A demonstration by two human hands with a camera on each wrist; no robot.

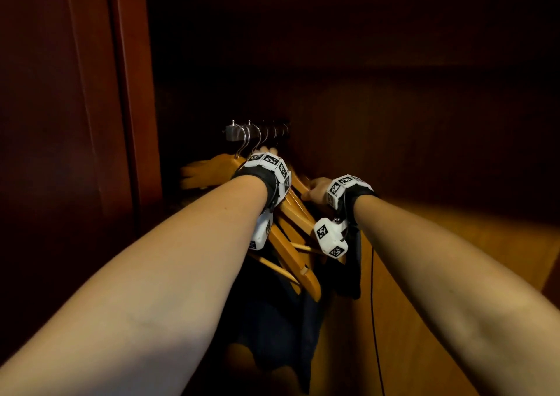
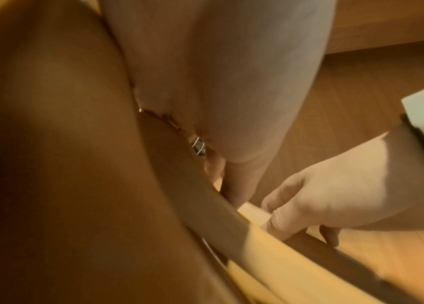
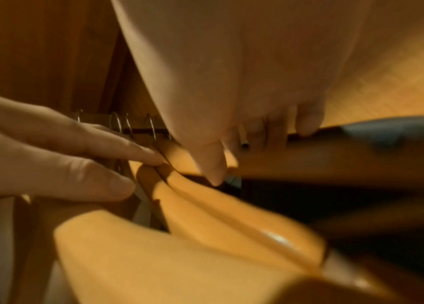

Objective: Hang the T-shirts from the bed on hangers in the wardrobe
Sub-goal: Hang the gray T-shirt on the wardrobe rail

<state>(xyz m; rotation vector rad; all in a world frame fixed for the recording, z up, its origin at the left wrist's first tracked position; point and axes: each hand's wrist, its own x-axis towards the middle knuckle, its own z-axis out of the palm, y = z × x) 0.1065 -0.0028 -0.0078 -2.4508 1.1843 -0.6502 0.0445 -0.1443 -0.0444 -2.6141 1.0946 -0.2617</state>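
Note:
Several wooden hangers [image 1: 292, 244] hang by metal hooks from a short rail [image 1: 235, 132] inside the dark wardrobe. My right hand [image 1: 315, 189] grips the top of one wooden hanger [image 3: 322, 156], fingers [image 3: 307, 123] curled over its edge and thumb in front. A dark T-shirt [image 3: 392, 131] lies over that hanger's far arm. My left hand [image 3: 127, 162] reaches in from the left, its straight fingers touching the necks of the neighbouring hangers [image 3: 205, 205]. In the head view it is mostly hidden behind its wrist band. Another dark garment [image 1: 272, 320] hangs below the hangers.
The wardrobe's reddish door frame [image 1: 133, 92] stands to the left. A wooden side wall [image 1: 454, 259] runs along the right. A thin black cable [image 1: 374, 320] hangs down by the right arm. The interior above and behind the rail is dark.

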